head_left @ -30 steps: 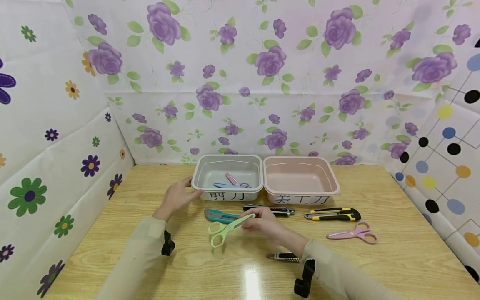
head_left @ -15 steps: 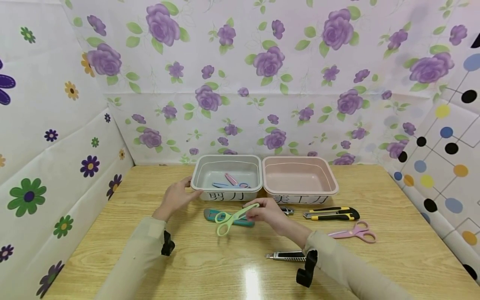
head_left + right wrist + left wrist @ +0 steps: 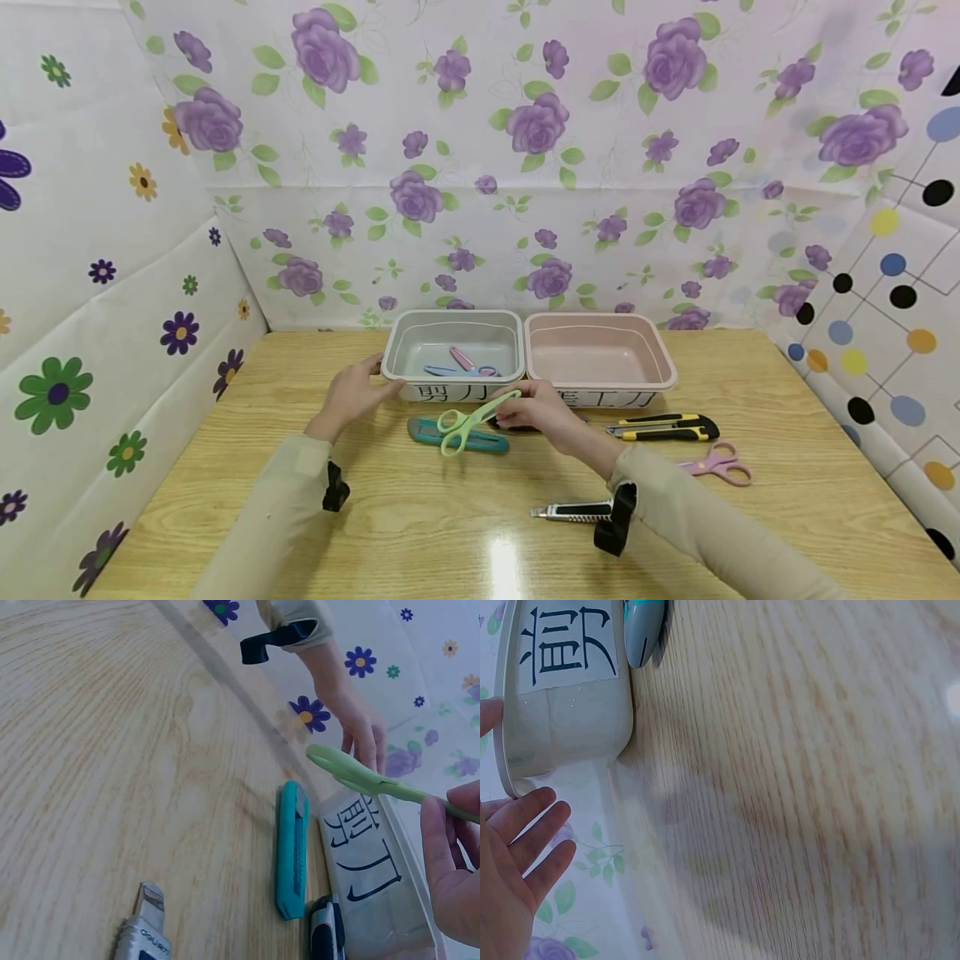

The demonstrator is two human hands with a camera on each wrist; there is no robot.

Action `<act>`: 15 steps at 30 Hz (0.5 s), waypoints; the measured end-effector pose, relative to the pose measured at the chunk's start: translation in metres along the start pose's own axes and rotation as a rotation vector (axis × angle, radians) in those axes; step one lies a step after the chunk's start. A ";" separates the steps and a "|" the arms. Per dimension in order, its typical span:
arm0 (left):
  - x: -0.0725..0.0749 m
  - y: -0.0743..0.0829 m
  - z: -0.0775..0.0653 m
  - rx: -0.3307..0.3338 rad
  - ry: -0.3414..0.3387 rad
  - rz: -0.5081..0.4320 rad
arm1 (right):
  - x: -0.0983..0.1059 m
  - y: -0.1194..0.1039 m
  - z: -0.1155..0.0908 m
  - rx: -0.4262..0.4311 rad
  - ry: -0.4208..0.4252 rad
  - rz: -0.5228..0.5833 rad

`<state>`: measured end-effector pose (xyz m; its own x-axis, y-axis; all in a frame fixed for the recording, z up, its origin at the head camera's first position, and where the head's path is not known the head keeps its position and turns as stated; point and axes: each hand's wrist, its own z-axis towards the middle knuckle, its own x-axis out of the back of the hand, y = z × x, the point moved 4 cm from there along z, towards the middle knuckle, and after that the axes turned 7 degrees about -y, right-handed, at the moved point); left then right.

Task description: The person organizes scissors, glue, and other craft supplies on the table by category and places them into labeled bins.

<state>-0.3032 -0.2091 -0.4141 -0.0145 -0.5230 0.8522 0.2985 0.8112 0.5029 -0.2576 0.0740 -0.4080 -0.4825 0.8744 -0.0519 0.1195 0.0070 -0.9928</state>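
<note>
The head view, at centre, shows the right hand (image 3: 546,417) pinching a light-green plastic-handled pair of scissors (image 3: 472,422) near the blade end, loops to the left, in front of a pale grey rectangular plastic bin (image 3: 453,381). The right wrist view turns those scissors nearly edge-on, lifted off the wood-grain table (image 3: 375,533). At centre left of the head view, the left hand (image 3: 356,396) lays its thumb on the grey bin's rim; the left wrist view alone shows its other fingers, fairly straight and spread, by the bin's end. Lettering on the silver-and-black utility knife (image 3: 577,512) appears only in the right wrist view.

There are two bins, the other pale pink (image 3: 600,358), and four scissors: the green pair held, a pink pair (image 3: 708,465) at lower right, and a pink-handled pair (image 3: 462,358) and a blue pair (image 3: 450,372) in the grey bin. Separate knives include the silver one, a teal one (image 3: 491,443) and a black-and-silver one (image 3: 328,934); whether the yellow-and-black shape (image 3: 663,427) at right is one or two is unclear.

The right hand covers most of the black-and-silver knife and part of the pink bin's label; the right sleeve (image 3: 697,517) hides the lone pink pair's blades.
</note>
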 end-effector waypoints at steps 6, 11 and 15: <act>0.000 -0.001 0.000 0.004 0.001 0.001 | 0.003 -0.007 0.003 0.003 0.018 -0.010; -0.002 -0.003 0.002 0.000 -0.001 -0.001 | 0.006 -0.014 0.005 0.009 0.035 0.014; -0.003 -0.004 0.002 -0.009 0.000 -0.003 | 0.010 -0.021 0.008 0.020 0.052 0.005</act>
<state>-0.3063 -0.2103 -0.4179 -0.0153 -0.5252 0.8508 0.3068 0.8074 0.5039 -0.2718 0.0782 -0.3890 -0.4366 0.8982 -0.0513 0.1041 -0.0061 -0.9945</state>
